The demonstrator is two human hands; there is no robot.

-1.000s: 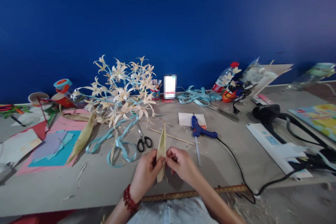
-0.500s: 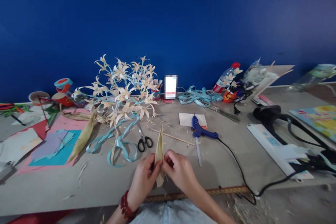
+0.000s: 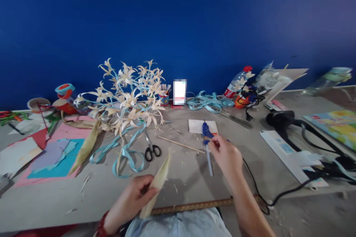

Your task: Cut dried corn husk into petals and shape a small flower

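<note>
My left hand [image 3: 130,200] is closed round the lower part of a pale dried husk leaf [image 3: 159,178], whose tip points up and to the right, near the table's front edge. My right hand [image 3: 226,157] is out over the table on the handle of the blue glue gun [image 3: 206,132]. Its fingers curl on the handle. The gun lies on the table with its nozzle on a white card [image 3: 198,126]. A glue stick [image 3: 209,161] lies just left of this hand.
Black-handled scissors [image 3: 151,150] and a thin wooden stick [image 3: 180,144] lie in front of a spray of husk flowers with light blue ribbon [image 3: 130,96]. Coloured paper sheets [image 3: 52,155] are at left. At right are a power strip [image 3: 289,153] and black cables [image 3: 258,192].
My right hand let go of the husk leaf and moved right and forward onto the glue gun. My left hand kept the leaf, drew back towards me and tilted it right.
</note>
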